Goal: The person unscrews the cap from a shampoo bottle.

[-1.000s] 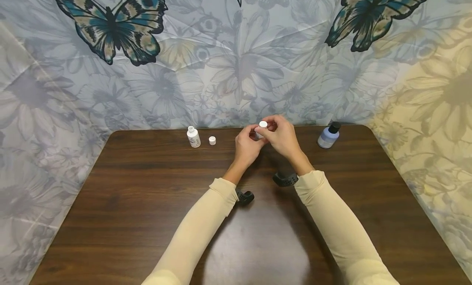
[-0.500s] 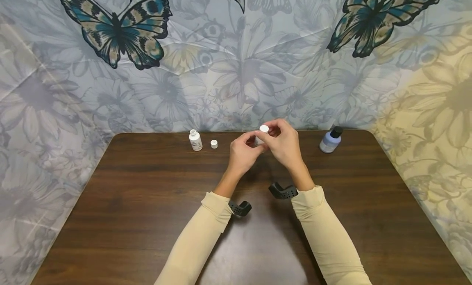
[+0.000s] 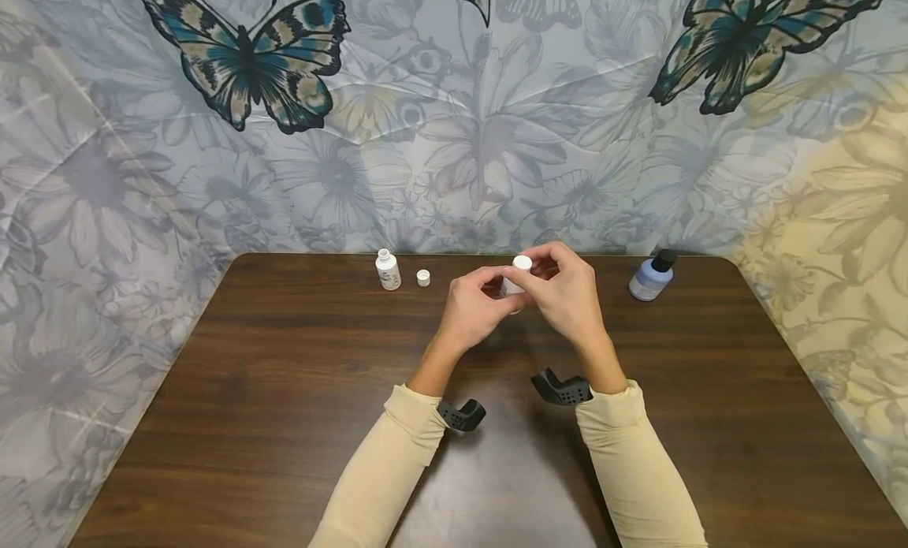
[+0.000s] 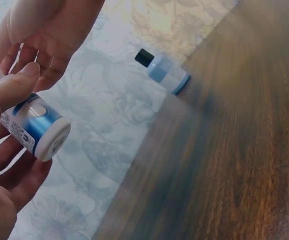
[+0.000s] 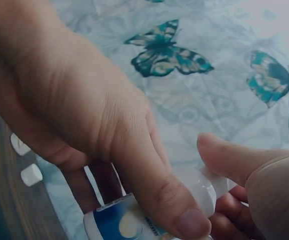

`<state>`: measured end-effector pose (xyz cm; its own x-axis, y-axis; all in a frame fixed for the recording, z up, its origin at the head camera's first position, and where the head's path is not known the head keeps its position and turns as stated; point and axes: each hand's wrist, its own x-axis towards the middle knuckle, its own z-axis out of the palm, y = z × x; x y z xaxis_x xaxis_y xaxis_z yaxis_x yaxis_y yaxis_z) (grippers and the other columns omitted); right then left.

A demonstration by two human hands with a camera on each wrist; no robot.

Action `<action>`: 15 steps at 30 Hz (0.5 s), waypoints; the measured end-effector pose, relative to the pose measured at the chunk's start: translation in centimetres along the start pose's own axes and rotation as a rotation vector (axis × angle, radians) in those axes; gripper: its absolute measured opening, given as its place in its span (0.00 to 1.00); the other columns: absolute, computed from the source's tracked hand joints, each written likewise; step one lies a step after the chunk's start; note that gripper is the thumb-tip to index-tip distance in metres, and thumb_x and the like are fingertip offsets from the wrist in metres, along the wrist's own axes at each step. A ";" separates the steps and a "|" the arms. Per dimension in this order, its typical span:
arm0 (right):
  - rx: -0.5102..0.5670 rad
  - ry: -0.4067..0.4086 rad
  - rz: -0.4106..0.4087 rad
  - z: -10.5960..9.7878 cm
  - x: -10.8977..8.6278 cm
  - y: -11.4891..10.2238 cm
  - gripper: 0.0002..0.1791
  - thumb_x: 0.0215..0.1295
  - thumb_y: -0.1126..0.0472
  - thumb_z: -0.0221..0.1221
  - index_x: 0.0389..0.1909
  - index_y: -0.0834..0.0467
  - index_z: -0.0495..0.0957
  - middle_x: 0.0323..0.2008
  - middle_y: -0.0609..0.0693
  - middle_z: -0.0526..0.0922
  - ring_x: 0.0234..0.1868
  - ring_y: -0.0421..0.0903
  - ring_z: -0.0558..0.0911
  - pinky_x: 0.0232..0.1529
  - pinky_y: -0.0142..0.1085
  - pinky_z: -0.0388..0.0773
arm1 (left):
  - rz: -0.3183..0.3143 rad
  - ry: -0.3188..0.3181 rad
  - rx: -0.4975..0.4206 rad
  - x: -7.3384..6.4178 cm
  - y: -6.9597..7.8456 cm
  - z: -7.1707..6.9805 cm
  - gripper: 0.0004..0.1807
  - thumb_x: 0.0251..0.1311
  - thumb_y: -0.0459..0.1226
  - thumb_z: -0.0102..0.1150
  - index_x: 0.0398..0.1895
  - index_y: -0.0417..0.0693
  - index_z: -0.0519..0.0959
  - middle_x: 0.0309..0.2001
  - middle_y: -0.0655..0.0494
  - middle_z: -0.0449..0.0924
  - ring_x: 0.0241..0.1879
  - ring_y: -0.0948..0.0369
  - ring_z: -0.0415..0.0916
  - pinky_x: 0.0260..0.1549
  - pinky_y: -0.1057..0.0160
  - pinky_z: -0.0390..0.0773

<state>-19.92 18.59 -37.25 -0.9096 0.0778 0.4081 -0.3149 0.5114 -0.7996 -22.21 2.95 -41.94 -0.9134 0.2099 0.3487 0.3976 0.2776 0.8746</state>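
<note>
A small white bottle with a blue label point(image 4: 37, 120) is held between the two hands above the back of the table. My left hand point(image 3: 471, 307) grips its body, thumb on one side and fingers curled on the other. At its white cap point(image 3: 522, 262) my right hand point(image 3: 567, 296) pinches with thumb and fingers. In the right wrist view the right thumb point(image 5: 229, 160) lies right at the cap end, and the left thumb point(image 5: 172, 205) presses on the label side. To the left stand an uncapped white bottle point(image 3: 388, 270) and a loose white cap point(image 3: 423, 277).
A lavender bottle with a black cap point(image 3: 650, 277) stands at the back right of the dark wooden table point(image 3: 284, 390). Behind the table's back edge hangs a butterfly-printed cloth point(image 3: 454, 138). Both wrists carry black bands, the left band point(image 3: 461, 415) close to the tabletop.
Both hands have come slightly back toward the body with the bottle, keeping their grip on body and cap. The head view has shifted a little. The standing bottles and loose cap stay put.
</note>
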 end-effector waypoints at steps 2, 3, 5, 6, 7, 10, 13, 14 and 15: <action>0.006 -0.002 -0.003 -0.1 -0.2 0.0 0.18 0.58 0.54 0.75 0.43 0.60 0.84 0.33 0.55 0.84 0.31 0.35 0.79 0.33 0.22 0.77 | 0.043 0.018 0.013 -0.1 0.0 0.1 0.20 0.49 0.47 0.80 0.46 0.55 0.89 0.35 0.57 0.85 0.35 0.66 0.77 0.37 0.70 0.80; 0.013 0.000 -0.004 -0.2 -0.2 -0.1 0.17 0.58 0.54 0.75 0.43 0.60 0.85 0.33 0.55 0.84 0.31 0.35 0.80 0.33 0.22 0.77 | 0.066 0.028 0.016 -0.2 0.0 0.2 0.19 0.49 0.46 0.80 0.45 0.54 0.89 0.34 0.57 0.85 0.35 0.66 0.77 0.36 0.70 0.80; 0.024 0.005 -0.007 -0.2 -0.3 -0.1 0.17 0.58 0.55 0.75 0.43 0.60 0.85 0.33 0.54 0.84 0.30 0.34 0.80 0.33 0.22 0.77 | 0.104 0.042 0.022 -0.3 0.0 0.3 0.19 0.49 0.46 0.81 0.45 0.53 0.89 0.33 0.55 0.85 0.33 0.66 0.78 0.35 0.71 0.80; 0.023 0.007 -0.012 -0.2 -0.3 -0.1 0.16 0.57 0.56 0.75 0.43 0.60 0.85 0.33 0.54 0.84 0.30 0.34 0.80 0.33 0.23 0.77 | 0.121 0.048 0.025 -0.4 -0.1 0.4 0.19 0.49 0.46 0.81 0.45 0.52 0.89 0.32 0.55 0.85 0.33 0.66 0.77 0.34 0.71 0.80; 0.026 0.009 -0.017 -0.2 -0.4 -0.1 0.16 0.57 0.57 0.76 0.42 0.60 0.85 0.33 0.53 0.84 0.30 0.34 0.80 0.33 0.23 0.78 | 0.134 0.052 0.022 -0.4 -0.1 0.5 0.19 0.50 0.45 0.80 0.45 0.52 0.90 0.32 0.54 0.85 0.32 0.66 0.78 0.34 0.71 0.80; 0.029 0.006 -0.030 -0.2 -0.5 -0.1 0.16 0.56 0.57 0.76 0.42 0.59 0.86 0.33 0.52 0.84 0.31 0.35 0.80 0.33 0.23 0.78 | 0.153 0.065 0.026 -0.6 -0.2 0.6 0.19 0.50 0.45 0.80 0.46 0.52 0.89 0.32 0.54 0.86 0.33 0.64 0.79 0.35 0.72 0.81; 0.026 0.001 -0.040 0.0 -0.5 0.1 0.16 0.56 0.57 0.76 0.42 0.59 0.86 0.33 0.51 0.84 0.31 0.35 0.80 0.34 0.23 0.78 | 0.158 0.077 0.028 -0.7 -0.4 0.6 0.20 0.49 0.44 0.81 0.46 0.52 0.89 0.33 0.55 0.86 0.34 0.62 0.81 0.36 0.71 0.82; 0.026 0.002 -0.042 0.0 -0.4 0.1 0.16 0.55 0.57 0.77 0.42 0.59 0.87 0.33 0.51 0.84 0.31 0.35 0.80 0.34 0.23 0.78 | 0.158 0.078 0.032 -0.7 -0.4 0.6 0.20 0.49 0.44 0.81 0.46 0.52 0.89 0.33 0.55 0.86 0.34 0.61 0.80 0.36 0.71 0.82; 0.024 0.006 -0.047 0.1 -0.4 0.2 0.16 0.55 0.57 0.77 0.41 0.59 0.87 0.33 0.52 0.84 0.31 0.35 0.80 0.34 0.23 0.78 | 0.158 0.079 0.033 -0.7 -0.5 0.6 0.20 0.49 0.44 0.81 0.46 0.52 0.89 0.33 0.55 0.86 0.34 0.61 0.80 0.36 0.71 0.82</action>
<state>-19.63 18.58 -37.65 -0.8922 0.0592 0.4476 -0.3635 0.4940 -0.7898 -21.74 3.26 -42.80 -0.8430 0.1792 0.5072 0.5380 0.2776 0.7959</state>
